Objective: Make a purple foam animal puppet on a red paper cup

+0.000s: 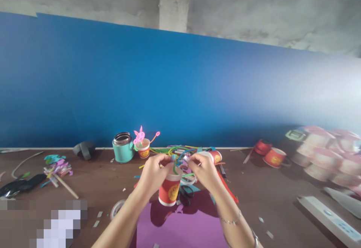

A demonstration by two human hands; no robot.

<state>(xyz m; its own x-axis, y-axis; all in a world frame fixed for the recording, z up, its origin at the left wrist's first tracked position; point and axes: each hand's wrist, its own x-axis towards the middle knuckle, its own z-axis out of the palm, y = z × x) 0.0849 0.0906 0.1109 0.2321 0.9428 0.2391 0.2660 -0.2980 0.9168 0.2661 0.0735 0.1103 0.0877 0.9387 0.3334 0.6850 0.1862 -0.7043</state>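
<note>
A red paper cup [166,193] with a white rim and a yellow emblem is in front of me, tilted slightly. Green strips [176,168] and a blue one rise from its mouth. My left hand [156,171] is closed at the cup's rim, thumb and fingers pinched together. Opposite it, my right hand [205,169] pinches by the strips; whatever sits between those fingertips is too small to make out. Below lies a sheet of purple paper [180,231], darkened by shadow. Black-handled scissors [186,195] lie just behind the cup.
Behind my hands are coloured pipe cleaners [163,150] and a decorated cup [144,149] beside a teal mug [123,151]. A tape roll [117,208] is by my left forearm. Rightward are a red cup [275,157], blurred stacked cups [327,154] and a power strip [329,216].
</note>
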